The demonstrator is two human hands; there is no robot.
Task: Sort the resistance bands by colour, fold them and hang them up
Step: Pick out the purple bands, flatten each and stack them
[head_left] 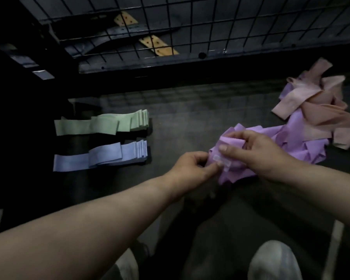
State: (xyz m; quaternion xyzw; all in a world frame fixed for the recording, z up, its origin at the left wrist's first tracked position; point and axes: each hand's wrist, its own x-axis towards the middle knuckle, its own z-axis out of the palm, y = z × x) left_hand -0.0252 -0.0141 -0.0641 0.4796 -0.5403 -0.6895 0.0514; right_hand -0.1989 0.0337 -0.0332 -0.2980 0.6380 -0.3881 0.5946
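Left hand (pixel 192 166) and right hand (pixel 259 152) pinch a purple band (pixel 233 174), seemingly crumpled.

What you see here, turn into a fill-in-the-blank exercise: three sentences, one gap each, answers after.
The band gripped by the left hand and the right hand is ____.
The folded stack lying next to the blue stack is ____.
The loose pile on the right mixes purple bands with ____ ones.
Missing words: purple; green; pink.
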